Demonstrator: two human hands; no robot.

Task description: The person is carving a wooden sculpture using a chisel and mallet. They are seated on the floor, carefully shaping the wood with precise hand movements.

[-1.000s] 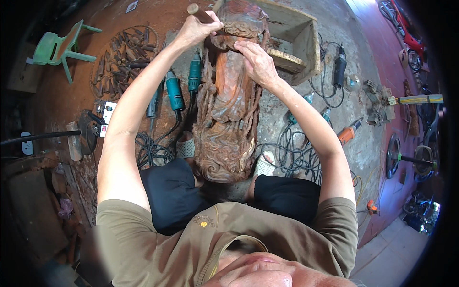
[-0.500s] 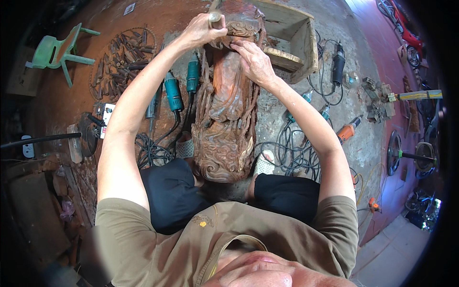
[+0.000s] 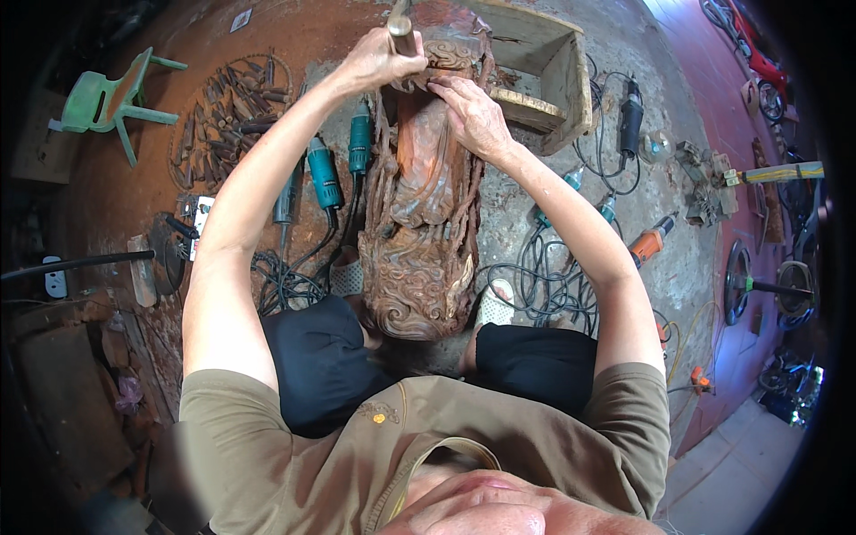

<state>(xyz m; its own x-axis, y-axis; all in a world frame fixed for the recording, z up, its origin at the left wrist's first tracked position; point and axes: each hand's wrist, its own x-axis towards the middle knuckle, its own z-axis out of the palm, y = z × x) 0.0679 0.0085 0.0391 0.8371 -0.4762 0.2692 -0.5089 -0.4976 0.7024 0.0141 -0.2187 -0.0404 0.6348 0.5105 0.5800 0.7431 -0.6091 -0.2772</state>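
A tall reddish-brown carved wooden sculpture (image 3: 419, 232) lies lengthwise between my knees, its scrolled base nearest me. My left hand (image 3: 373, 61) is closed around a wooden tool handle (image 3: 399, 25) at the sculpture's far end. My right hand (image 3: 470, 109) rests on that same end, fingers curled and fingertips pressed to the carving just beside the left hand. Whether those fingers pinch a thin tool is hidden.
Teal power tools (image 3: 323, 174) with tangled black cables (image 3: 285, 281) lie left of the sculpture. A pile of chisels (image 3: 227, 120) and a green plastic chair (image 3: 111, 98) sit further left. A wooden box (image 3: 544, 62), an orange tool (image 3: 649, 242) and more cables (image 3: 535, 285) are on the right.
My left hand has shifted a little to the right with the handle, closer to the right hand. The right hand has stayed on the carving's far end.
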